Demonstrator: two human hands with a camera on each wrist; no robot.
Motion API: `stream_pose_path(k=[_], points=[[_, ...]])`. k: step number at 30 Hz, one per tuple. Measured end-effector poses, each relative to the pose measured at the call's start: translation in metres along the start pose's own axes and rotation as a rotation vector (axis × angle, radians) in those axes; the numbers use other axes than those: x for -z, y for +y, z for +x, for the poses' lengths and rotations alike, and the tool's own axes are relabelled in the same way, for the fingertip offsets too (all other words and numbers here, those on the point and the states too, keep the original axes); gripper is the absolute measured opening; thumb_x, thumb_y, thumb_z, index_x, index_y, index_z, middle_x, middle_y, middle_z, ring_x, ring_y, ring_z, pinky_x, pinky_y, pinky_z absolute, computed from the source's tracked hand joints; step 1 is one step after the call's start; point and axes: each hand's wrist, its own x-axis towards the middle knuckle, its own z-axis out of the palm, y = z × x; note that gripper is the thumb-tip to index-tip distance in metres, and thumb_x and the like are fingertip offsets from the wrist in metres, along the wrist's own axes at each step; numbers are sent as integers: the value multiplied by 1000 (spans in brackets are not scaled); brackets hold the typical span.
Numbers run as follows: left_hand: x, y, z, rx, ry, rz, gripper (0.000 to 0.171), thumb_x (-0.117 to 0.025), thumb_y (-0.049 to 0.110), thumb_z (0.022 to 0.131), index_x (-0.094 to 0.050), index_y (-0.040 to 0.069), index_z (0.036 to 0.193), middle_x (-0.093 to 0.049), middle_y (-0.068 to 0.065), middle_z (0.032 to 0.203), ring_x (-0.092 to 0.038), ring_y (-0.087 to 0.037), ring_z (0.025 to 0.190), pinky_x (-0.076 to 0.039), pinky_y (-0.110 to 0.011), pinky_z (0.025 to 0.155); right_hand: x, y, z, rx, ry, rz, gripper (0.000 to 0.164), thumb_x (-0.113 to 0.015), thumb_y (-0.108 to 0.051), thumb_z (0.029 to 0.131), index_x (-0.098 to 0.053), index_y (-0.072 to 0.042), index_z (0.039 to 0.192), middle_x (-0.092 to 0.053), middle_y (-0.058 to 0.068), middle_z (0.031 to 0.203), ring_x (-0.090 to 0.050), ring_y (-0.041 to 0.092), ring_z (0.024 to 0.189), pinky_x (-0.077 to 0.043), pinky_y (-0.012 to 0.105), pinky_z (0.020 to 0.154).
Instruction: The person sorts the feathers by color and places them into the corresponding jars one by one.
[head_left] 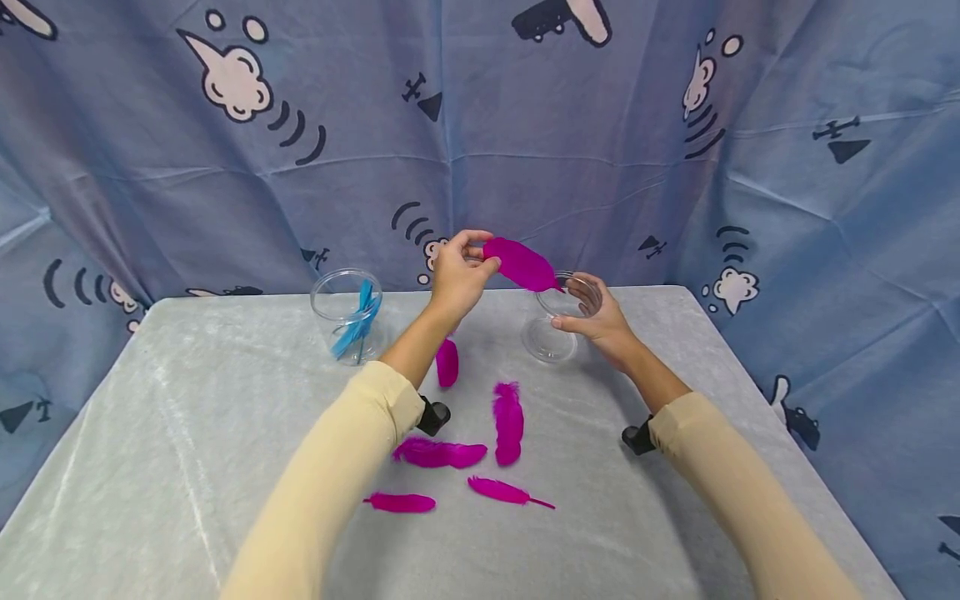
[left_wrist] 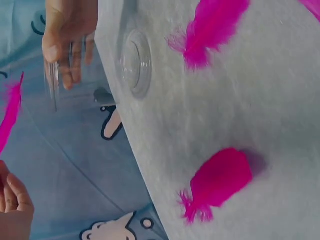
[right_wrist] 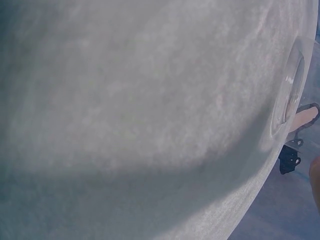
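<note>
My left hand point(head_left: 459, 275) pinches a large magenta feather point(head_left: 519, 264) between thumb and fingers. The feather's quill end points down to the right, just over the rim of a clear plastic cup point(head_left: 550, 342). My right hand point(head_left: 600, 321) grips that cup near its rim, with the thumb on the near side and fingers behind the clear wall. In the left wrist view, the held feather point(left_wrist: 10, 117) shows at the left edge, and the cup's round base point(left_wrist: 136, 65) is at the table. The right wrist view catches only the cup's base point(right_wrist: 290, 95) and a fingertip.
Several magenta feathers lie on the pale cloth-covered table point(head_left: 225, 417), among them an upright one point(head_left: 508, 425) and a small one point(head_left: 401, 502). At the back left stands another clear cup point(head_left: 327, 317) holding bright blue feather-like strips point(head_left: 356, 321). A blue patterned curtain point(head_left: 360, 192) hangs behind.
</note>
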Motion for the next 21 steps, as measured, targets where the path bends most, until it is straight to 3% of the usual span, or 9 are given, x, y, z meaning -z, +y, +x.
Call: stream_pose_path(k=[6, 15, 21], points=[[-14, -5, -1, -3, 19, 31, 29, -69, -2, 88, -66, 1, 116, -59, -6, 85, -63, -15, 73, -45, -21, 61, 0, 0, 0, 2, 7, -37, 90, -79, 3, 81, -24, -7, 152, -30, 14, 158, -25, 26, 147, -14, 42, 122], [-31, -12, -4, -37, 46, 111, 25, -71, -2, 86, -70, -1, 111, -63, -9, 83, -66, -21, 75, -46, -18, 60, -1, 0, -2, -1, 19, -63, 89, -80, -3, 83, -24, -8, 152, -29, 11, 159, -25, 24, 148, -16, 39, 121], [-39, -14, -7, -41, 36, 115, 24, -71, -3, 86, -70, 0, 109, -66, -13, 86, -67, -23, 77, -51, -20, 63, -2, 0, -2, -17, 28, -70, 92, -81, -6, 82, -23, -8, 153, -28, 10, 159, -24, 25, 148, -19, 37, 121]])
